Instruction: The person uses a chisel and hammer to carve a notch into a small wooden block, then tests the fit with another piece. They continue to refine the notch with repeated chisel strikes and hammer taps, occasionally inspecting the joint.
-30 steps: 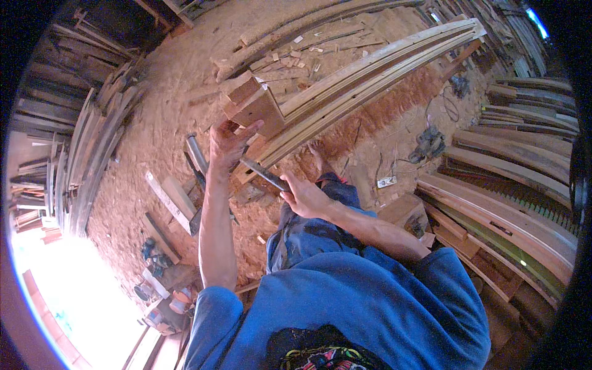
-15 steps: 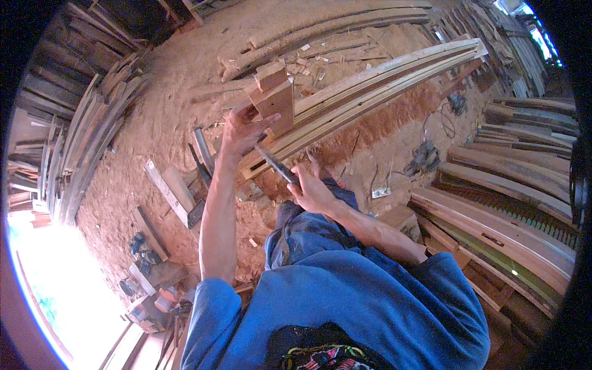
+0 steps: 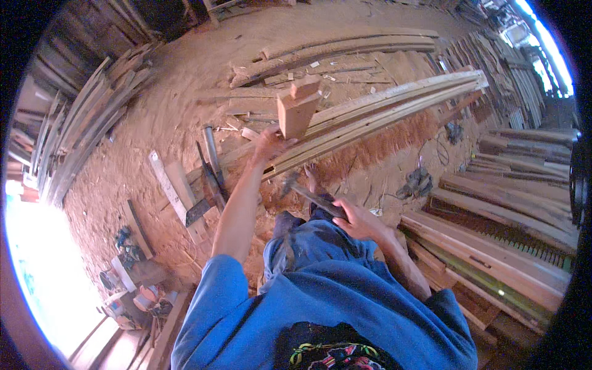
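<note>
A pale wooden block with a stepped, narrower top stands tilted at the end of long wooden beams. My left hand grips the block low on its near side, arm stretched forward; some of its fingers are hidden. In my right hand, closed around the handle, is a hammer. Its blurred head points left, below the block and apart from it.
Left of my left arm lie a metal tube, a handsaw and a white-edged board. Stacked planks rise at the right. Curved timber rests farther off. Power tools sit at the lower left.
My left hand has shifted from the block's upper part to its lower edge. The hammer has drawn away from the left hand, back toward my body and right. The whole view has shifted slightly.
</note>
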The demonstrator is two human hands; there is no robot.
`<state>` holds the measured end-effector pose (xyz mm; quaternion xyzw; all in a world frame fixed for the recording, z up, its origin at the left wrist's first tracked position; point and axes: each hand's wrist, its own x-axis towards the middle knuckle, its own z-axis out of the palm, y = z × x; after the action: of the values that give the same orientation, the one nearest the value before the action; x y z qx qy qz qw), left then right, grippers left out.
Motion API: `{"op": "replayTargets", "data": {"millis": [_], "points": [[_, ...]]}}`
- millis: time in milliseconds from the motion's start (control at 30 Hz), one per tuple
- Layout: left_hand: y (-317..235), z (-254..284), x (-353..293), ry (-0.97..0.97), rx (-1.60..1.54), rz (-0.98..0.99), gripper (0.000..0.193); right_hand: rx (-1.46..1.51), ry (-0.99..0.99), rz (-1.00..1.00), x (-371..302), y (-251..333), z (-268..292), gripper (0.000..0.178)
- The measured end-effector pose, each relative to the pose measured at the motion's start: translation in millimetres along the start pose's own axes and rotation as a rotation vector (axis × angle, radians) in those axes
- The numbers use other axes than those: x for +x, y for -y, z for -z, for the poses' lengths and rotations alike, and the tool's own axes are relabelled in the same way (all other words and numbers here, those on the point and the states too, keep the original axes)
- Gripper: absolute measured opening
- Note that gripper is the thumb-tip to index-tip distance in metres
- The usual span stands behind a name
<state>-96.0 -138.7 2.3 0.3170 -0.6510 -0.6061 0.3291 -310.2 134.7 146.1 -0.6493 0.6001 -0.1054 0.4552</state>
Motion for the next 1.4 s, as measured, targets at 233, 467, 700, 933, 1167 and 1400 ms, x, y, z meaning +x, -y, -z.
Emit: {"op": "replayTargets", "data": {"millis": [233, 467, 700, 933, 1167, 1400], "points": [[34.9, 0.2, 7.1, 0.023, 0.432, 0.379, 0.058, -0.028, -0.05, -0.271, -35.2, -8.7, 10.9, 0.046], [45.6, -4.0, 4.6, -0.112, 0.244, 0.107, 0.052, -0.061, -0.038, -0.112, -14.9, -7.4, 14.0, 0.046], [20.9, 6.1, -2.9, -0.097, 0.582, -0.003, 0.049, -0.008, 0.055, 0.043, 47.7, 14.2, -24.6, 0.043], [-25.4, 0.2, -2.9, -0.024, 0.815, 0.364, 0.045, 0.039, -0.259, 0.329, 127.4, 33.0, -143.0, 0.046], [-15.5, -10.2, 2.0, -0.093, 0.834, 0.503, 0.042, -0.243, -0.323, 0.349, 141.6, 31.5, -222.7, 0.046], [-63.2, -28.6, -30.6, -0.541, 0.777, 0.506, 0.034, -0.055, -0.468, 0.182, 149.6, 49.7, -228.4, 0.047]]}}
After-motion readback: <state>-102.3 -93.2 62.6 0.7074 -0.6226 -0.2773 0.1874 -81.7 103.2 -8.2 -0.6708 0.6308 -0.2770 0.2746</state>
